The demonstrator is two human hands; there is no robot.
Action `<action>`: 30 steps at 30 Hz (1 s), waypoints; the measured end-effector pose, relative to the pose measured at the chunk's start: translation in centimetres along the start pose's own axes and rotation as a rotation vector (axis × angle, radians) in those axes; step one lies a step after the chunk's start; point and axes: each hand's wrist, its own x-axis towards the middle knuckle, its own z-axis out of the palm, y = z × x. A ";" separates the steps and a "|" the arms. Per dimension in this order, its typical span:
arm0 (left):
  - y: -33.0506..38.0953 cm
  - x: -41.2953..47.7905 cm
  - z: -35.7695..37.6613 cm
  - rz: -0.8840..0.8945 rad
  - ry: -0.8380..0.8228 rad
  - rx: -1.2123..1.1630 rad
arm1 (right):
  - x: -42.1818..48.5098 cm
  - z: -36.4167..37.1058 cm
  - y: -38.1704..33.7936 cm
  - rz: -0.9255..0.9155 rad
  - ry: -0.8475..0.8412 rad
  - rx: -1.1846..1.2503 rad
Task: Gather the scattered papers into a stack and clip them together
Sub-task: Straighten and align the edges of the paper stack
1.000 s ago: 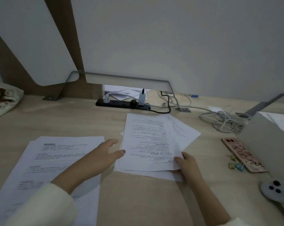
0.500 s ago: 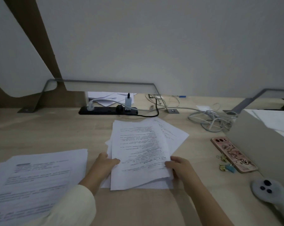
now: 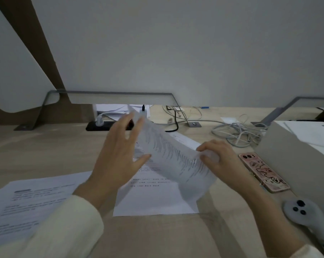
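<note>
A bundle of printed sheets (image 3: 168, 157) is lifted off the desk and tilted, blurred by motion. My right hand (image 3: 218, 159) pinches its near right edge. My left hand (image 3: 120, 153) is spread with straight fingers against the bundle's left side. One printed sheet (image 3: 153, 198) lies flat on the desk beneath them. A second pile of printed papers (image 3: 32, 202) lies at the lower left, partly under my left sleeve. No clip is visible in this frame.
A phone in a pink case (image 3: 263, 172) lies right of the papers beside a grey box (image 3: 291, 155). A white controller (image 3: 304, 215) sits at the lower right. A black power strip (image 3: 99, 125) and tangled cables (image 3: 237, 133) run along the back.
The middle papers lay flat under both hands; now most are lifted and tilted up, my right hand holding them and my left hand raised against their side. The view shifted left.
</note>
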 end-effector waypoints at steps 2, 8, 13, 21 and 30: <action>0.8 2.1 -0.7 0.298 0.003 0.154 | 0.8 -1.4 -1.3 -0.095 0.039 -0.079; 3.2 4.7 -3.9 0.145 -0.143 0.001 | 1.9 -3.5 -3.1 -0.060 0.455 0.082; 1.7 4.0 -5.8 -0.270 0.112 -0.791 | 1.4 -2.7 -1.3 0.427 0.326 0.679; 0.0 1.7 -1.7 -0.721 0.013 -1.052 | 0.0 2.7 -1.0 0.412 -0.212 1.119; -2.1 -2.1 5.4 -1.050 -0.341 -0.862 | 0.9 10.1 3.0 0.623 -0.112 0.210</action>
